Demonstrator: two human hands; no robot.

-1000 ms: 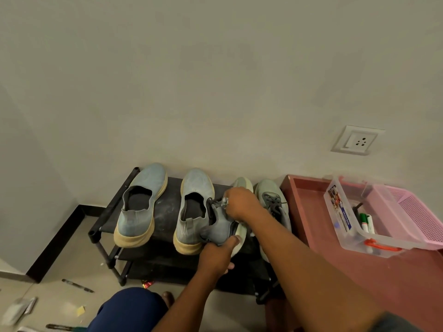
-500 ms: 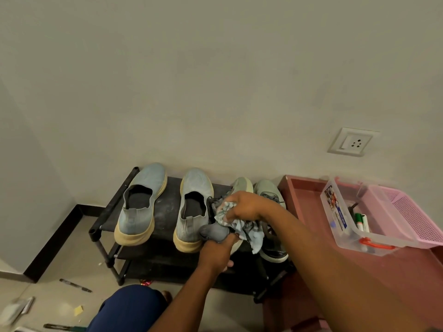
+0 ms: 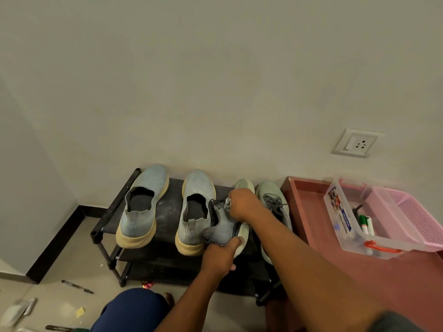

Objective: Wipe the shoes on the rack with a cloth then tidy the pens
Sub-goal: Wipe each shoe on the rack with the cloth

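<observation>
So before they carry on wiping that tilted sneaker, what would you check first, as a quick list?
1. Left hand grips the heel of the tilted sneaker: ok.
2. Cloth in the right hand: ok, only a small bunched bit shows.
3. Cloth touching the shoe near its laces: ok.
4. Other grey-green sneaker resting on the rack: ok.
5. Two blue slip-ons upright on the rack: ok.
6. Which shoes are already wiped: cannot tell.
</observation>
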